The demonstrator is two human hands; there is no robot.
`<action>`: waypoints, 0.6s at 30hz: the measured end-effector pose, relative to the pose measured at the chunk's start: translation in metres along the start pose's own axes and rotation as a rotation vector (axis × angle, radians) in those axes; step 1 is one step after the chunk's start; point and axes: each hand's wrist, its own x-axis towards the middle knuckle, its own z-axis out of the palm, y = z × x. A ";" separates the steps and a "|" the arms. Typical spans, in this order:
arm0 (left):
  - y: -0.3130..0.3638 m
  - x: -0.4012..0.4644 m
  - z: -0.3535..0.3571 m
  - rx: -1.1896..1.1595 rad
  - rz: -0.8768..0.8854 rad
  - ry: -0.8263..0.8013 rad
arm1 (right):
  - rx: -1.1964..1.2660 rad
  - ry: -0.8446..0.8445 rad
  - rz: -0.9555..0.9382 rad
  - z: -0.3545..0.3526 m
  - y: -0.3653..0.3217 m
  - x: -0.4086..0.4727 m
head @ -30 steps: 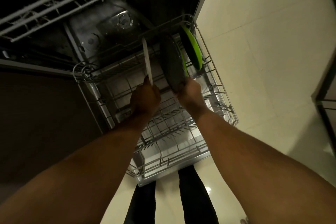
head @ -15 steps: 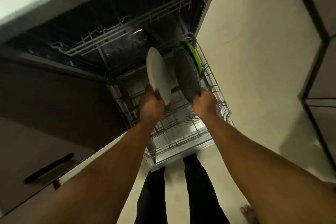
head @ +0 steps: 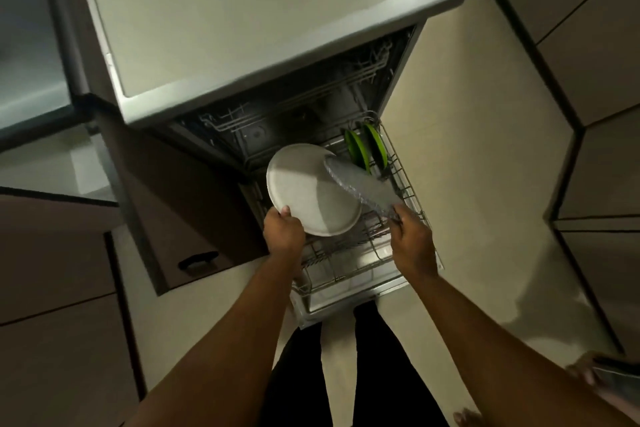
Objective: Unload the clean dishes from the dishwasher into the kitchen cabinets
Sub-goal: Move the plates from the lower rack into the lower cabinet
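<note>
My left hand [head: 283, 232] grips the near rim of a white plate [head: 304, 189], held tilted above the pulled-out lower rack [head: 349, 263] of the open dishwasher. My right hand [head: 410, 234] holds a grey speckled plate [head: 363, 189] by its near edge; its far edge overlaps the white plate. Two green plates [head: 367, 149] stand upright at the rack's far right corner.
The dishwasher's grey top [head: 242, 17] juts out above the opening. Brown cabinet fronts with a black handle [head: 197, 260] stand to the left, and more cabinets [head: 595, 80] line the right. Pale tiled floor [head: 467, 184] lies between. Someone's hand with a phone [head: 609, 378] shows at lower right.
Both plates have been lifted up and out of the rack and tilted flatter. My view has risen, so the dishwasher top now shows. A second green plate is uncovered.
</note>
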 end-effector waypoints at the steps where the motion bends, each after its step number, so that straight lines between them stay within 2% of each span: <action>1: -0.001 -0.004 -0.008 -0.035 -0.011 -0.007 | -0.014 0.008 -0.034 -0.006 0.002 -0.008; 6: -0.013 -0.027 -0.043 -0.229 -0.041 -0.059 | -0.092 0.060 -0.146 -0.028 0.001 -0.057; 11: -0.063 -0.014 -0.060 -0.301 -0.126 -0.170 | -0.128 0.074 -0.178 -0.035 -0.005 -0.095; 15: -0.053 -0.034 -0.088 -0.432 -0.178 -0.217 | -0.105 0.048 -0.262 -0.029 -0.015 -0.127; 18: -0.049 -0.048 -0.107 -0.481 -0.192 -0.257 | -0.029 0.023 -0.199 -0.021 -0.023 -0.147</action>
